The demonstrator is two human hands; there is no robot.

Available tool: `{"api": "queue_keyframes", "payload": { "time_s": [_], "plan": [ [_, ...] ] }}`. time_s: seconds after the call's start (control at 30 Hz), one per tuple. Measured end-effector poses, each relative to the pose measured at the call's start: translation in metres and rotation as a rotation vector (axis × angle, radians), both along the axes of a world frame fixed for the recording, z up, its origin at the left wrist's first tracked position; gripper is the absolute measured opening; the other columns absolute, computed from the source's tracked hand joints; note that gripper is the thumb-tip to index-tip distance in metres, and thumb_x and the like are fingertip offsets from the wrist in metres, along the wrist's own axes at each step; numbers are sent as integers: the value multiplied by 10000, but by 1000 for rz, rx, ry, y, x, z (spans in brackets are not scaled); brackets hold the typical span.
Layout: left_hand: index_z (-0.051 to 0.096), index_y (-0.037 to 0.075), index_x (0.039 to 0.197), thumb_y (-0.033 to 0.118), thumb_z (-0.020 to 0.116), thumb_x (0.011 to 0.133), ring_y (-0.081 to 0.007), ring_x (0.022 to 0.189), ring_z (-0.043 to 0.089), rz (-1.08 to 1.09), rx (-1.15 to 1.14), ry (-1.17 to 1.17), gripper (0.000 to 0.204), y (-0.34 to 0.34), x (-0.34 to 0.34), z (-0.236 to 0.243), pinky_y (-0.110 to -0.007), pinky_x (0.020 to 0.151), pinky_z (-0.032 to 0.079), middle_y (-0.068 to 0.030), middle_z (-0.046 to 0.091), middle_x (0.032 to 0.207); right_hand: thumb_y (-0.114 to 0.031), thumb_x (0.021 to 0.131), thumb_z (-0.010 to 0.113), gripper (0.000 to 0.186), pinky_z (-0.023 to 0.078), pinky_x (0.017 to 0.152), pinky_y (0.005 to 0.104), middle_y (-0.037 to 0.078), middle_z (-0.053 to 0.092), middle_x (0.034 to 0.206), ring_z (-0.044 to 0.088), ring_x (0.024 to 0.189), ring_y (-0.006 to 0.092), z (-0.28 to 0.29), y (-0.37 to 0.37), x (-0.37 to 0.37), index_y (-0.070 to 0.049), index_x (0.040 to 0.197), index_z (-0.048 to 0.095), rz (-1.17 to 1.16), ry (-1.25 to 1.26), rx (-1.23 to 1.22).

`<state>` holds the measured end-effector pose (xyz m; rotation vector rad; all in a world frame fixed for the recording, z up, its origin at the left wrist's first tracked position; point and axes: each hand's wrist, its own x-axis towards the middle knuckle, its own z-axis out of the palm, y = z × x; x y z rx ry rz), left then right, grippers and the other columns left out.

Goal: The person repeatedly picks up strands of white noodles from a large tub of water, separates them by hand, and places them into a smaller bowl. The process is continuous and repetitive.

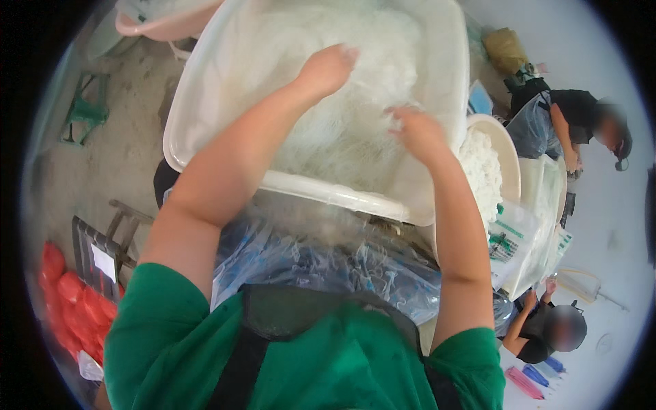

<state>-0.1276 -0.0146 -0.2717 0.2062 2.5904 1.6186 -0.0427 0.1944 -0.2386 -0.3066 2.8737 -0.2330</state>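
Note:
A large white tub (454, 82) in front of me holds a loose mass of white stringy material (314, 137), heaped higher toward the far side. My left hand (329, 70) is over the middle of the tub, its fingers curled closed with a whitish wisp at the tips. Nearer and to the right, my right hand (415, 131) has its fingers bent around pale strands. Motion blur and the white background hide how much either hand holds. The two hands are apart.
Right of the tub stands a cream basin (511, 150) piled with white clumps (480, 171). Clear plastic sheeting (328, 263) lies between me and the tub. A pink basin (171, 26), a green stool (87, 109) and red bags (75, 301) are leftward. Two people work at the right.

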Motion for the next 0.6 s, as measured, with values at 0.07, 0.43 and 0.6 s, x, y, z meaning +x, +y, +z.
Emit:
{"api": "queue_keyframes", "payload": {
  "time_s": [0.07, 0.43, 0.6],
  "plan": [
    [520, 11, 900, 380, 368, 932, -346, 788, 565, -157, -232, 25, 400, -1, -5, 15, -431, 702, 432, -156, 609, 831, -267, 684, 726, 478, 465, 772, 399, 110, 602, 1038, 594, 891, 284, -43, -9, 2, -141, 1118, 571, 240, -334, 266],
    [577, 43, 885, 417, 416, 909, -267, 825, 572, -322, -96, 44, 408, -9, -8, 16, -373, 740, 431, -109, 616, 850, -195, 809, 615, 198, 451, 647, 315, 71, 631, 814, 576, 735, 164, 96, 9, 61, -17, 894, 631, -69, -643, -490],
    [654, 78, 974, 419, 568, 834, -198, 884, 576, -782, 244, -81, 379, 1, 40, 39, -327, 792, 430, -60, 635, 924, -170, 860, 577, 166, 363, 563, 190, -19, 588, 771, 481, 673, 38, 213, 6, 127, -26, 933, 615, -317, -14, -947]
  ]
}}
